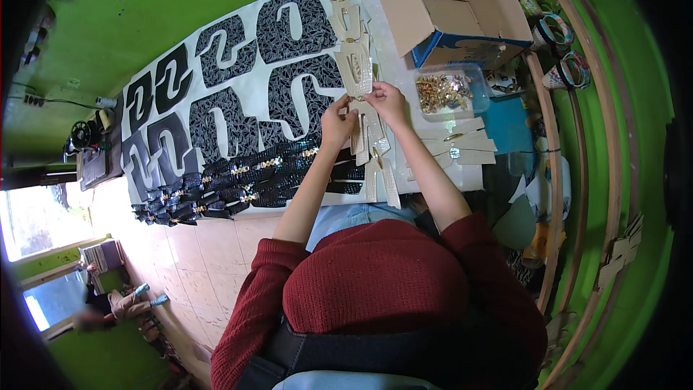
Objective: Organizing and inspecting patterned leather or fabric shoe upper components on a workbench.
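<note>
Both my hands meet over the middle of a column of beige textured strap pieces on the table. My left hand (338, 126) is closed, its fingertips pinching the near end of a forked beige strap piece (355, 72). From the other side, the fingers of my right hand (388, 105) pinch that same end. A small gold-coloured bit shows between the fingertips, mostly covered. Farther off lie similar beige pieces with gold ornaments (351, 40). Nearer to me is another forked beige piece (388, 182) with a gold ornament (377, 157).
Black patterned cut-outs (294, 22) cover the white table's left side, with shiny black straps (238, 180) along its near edge. At right stand a clear tub (473, 105) of gold ornaments (437, 92), an open cardboard box (447, 18), more beige pieces (462, 146) and a wooden rack (546, 173).
</note>
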The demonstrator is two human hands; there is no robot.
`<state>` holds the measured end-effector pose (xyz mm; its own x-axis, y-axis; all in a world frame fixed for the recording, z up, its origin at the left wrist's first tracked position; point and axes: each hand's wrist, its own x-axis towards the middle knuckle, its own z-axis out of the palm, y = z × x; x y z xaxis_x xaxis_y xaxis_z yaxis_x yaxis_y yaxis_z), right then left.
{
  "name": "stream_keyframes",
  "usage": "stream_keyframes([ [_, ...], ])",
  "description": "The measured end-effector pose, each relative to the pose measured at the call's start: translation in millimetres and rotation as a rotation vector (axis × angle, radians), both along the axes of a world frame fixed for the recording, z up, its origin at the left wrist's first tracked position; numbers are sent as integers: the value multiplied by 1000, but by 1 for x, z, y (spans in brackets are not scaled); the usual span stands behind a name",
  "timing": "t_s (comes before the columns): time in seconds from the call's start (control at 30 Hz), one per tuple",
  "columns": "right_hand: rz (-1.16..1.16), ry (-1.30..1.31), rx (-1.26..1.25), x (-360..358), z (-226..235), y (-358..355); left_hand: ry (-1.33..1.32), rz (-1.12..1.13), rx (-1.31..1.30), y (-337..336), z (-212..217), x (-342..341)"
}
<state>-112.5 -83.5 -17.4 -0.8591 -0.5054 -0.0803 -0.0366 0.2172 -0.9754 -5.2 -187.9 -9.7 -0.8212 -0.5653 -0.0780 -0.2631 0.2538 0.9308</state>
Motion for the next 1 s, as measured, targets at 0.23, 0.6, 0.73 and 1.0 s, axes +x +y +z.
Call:
stream_keyframes([
  [0.23, -84, 125, 114, 3, -1, 0, -106, -87, -130, -6, 13, -6],
  [0.6, -115, 367, 282, 17, 17, 6, -1, -118, -500, -2, 23, 0],
  [0.73, 122, 841, 420, 29, 21, 10, -61, -263, -739, 0, 15, -4],
  [1.0, 271, 775, 764, 34, 7, 3, -353, -371, -856, 1, -3, -13],
])
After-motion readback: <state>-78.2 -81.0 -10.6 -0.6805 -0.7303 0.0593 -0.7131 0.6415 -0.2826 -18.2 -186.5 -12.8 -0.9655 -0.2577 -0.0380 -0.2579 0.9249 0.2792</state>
